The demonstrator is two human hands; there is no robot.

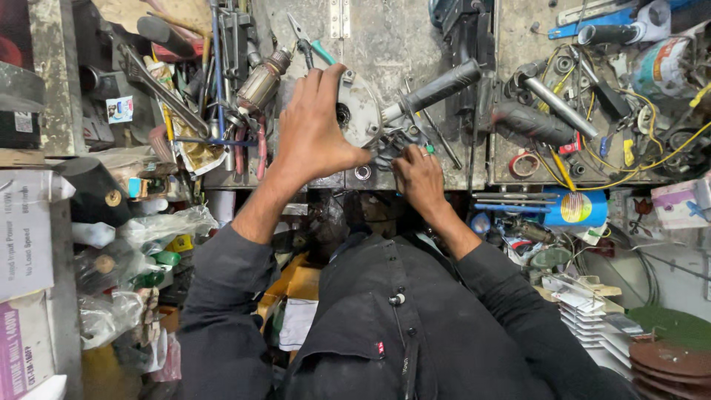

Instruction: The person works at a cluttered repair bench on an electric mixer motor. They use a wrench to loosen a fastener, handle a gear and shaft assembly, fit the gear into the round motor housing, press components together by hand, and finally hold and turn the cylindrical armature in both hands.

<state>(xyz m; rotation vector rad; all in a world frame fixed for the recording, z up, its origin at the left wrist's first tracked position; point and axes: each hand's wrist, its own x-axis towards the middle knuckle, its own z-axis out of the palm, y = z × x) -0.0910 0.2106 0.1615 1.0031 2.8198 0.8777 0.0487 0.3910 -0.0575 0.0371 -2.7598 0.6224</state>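
My left hand [315, 130] grips a round silver metal tool housing [361, 111] on the workbench, fingers wrapped over its left rim. A black side handle [442, 87] sticks out from the housing to the upper right. My right hand [418, 174] is closed at the housing's lower right edge, pinching a small part or tool that its fingers hide. A motor armature [261, 85] with copper windings lies just left of my left hand.
The grey metal workbench [385, 44] is crowded: pliers, wrenches and screwdrivers at the left, black handles, yellow wires and a red tape roll [523, 164] at the right. Boxes and plastic bags stand low left, stacked discs [670, 359] low right.
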